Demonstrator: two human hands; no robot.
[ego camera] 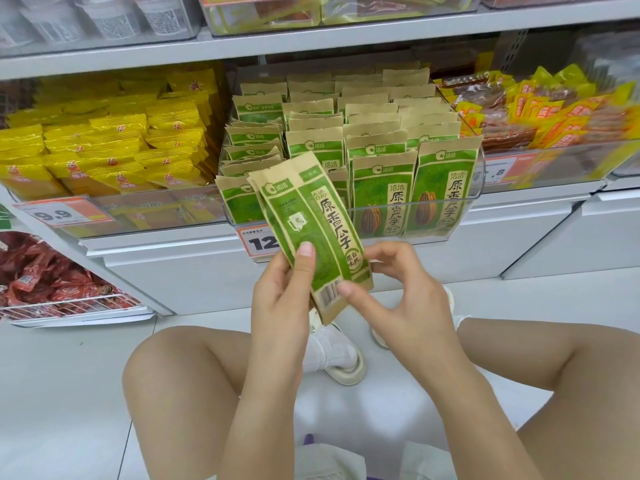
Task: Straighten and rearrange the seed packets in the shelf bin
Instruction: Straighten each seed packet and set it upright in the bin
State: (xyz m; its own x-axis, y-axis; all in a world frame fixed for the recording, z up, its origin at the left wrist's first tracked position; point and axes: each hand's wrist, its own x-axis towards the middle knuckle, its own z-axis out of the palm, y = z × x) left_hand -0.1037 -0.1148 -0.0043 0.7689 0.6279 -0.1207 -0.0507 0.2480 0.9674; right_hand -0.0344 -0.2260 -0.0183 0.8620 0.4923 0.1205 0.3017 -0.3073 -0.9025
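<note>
Person squats facing a white shop shelf. Left hand [284,292] grips a small stack of green-and-tan paper seed packets [311,230], thumb pressed on the front face, fingers curled behind; stack tilts toward 11 o'clock, held out in front of the shelf, not in the bin. Right hand [398,289] pinches the stack's lower right edge, fingers curled at the side, index fingertip touching the bottom corner near the barcode; looks like squaring the edges.

Clear plastic shelf bin [415,216] sits at 12 o'clock from the hands, packed with the same green packets. Rows at its centre and 3 o'clock side stand upright and fairly even. Column on the 9 o'clock side leans and overlaps, messy. Front-left corner, partly behind the held stack, shows one packet with room beside it.

Progress guess: partway. Most rows look tidy; left column and the held stack are left to do. Stack needs aligning, then slotting in upright, likely front left.

Yellow foil snack packs [114,147] fill the bin at 9 o'clock; orange-and-yellow packs [554,112] at 3 o'clock. Orange-and-white price tag [258,239] sits under the seed bin.
</note>
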